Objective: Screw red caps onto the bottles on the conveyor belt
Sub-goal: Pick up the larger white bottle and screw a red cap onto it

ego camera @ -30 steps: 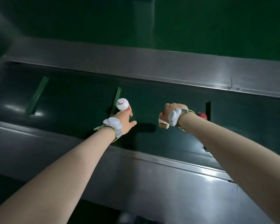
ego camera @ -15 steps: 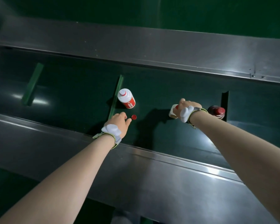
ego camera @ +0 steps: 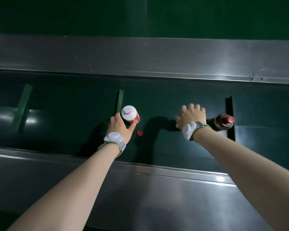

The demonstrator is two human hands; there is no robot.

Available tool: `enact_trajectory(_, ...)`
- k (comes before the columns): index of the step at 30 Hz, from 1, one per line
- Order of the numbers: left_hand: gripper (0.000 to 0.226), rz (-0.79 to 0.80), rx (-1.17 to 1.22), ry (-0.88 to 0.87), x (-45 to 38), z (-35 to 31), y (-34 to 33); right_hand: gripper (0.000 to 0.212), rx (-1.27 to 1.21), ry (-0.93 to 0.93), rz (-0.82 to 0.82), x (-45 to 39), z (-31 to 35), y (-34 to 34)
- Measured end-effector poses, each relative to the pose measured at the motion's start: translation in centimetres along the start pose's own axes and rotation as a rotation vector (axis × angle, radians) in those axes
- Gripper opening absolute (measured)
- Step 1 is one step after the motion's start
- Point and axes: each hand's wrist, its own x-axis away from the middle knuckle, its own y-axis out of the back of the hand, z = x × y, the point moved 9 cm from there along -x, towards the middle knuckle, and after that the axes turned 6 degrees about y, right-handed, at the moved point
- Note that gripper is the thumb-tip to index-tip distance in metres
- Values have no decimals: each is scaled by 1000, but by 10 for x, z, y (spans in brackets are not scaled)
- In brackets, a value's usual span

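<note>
White bottle (ego camera: 130,114) with red label, uncapped, upright on the dark green belt (ego camera: 157,147), neck up toward camera. Left hand (ego camera: 121,129) cupped round it. Loose red cap (ego camera: 139,132) just right. Right hand (ego camera: 191,116) spread open, further right.

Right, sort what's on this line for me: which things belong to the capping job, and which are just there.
Part of the job:
- white bottle, uncapped, left hand around it
- loose red cap on the belt
- dark bottle, red cap already on
- right hand, spread open

Just there:
- green cleats
- steel side rails
- wrist bands
</note>
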Motion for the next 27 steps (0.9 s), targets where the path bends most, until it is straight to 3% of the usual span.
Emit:
enact_trajectory(4, 95, 13, 40, -44, -25, -3, -5, 36, -98, 124, -102, -19, 60, 12)
enact_trajectory(8, 97, 31, 104, -71, -45, 2, -25, 35, -376, 148, 83, -40, 120, -27)
enact_trajectory(12, 100, 47, 150, -98, -58, 11, -45, 41, -439, 130, 295, -52, 165, -92)
enact_trajectory(16, 102, 20, 190, -128, -72, 17, -57, 46, -450, 68, 358, -58, 190, -140)
enact_trajectory(19, 101, 10, 239, -143, -81, 17, -62, 52, -468, 49, 349, -61, 198, -158)
enact_trajectory(27, 72, -2, 312, -187, -79, 3, -42, 22, -552, -18, 212, -50, 177, -124)
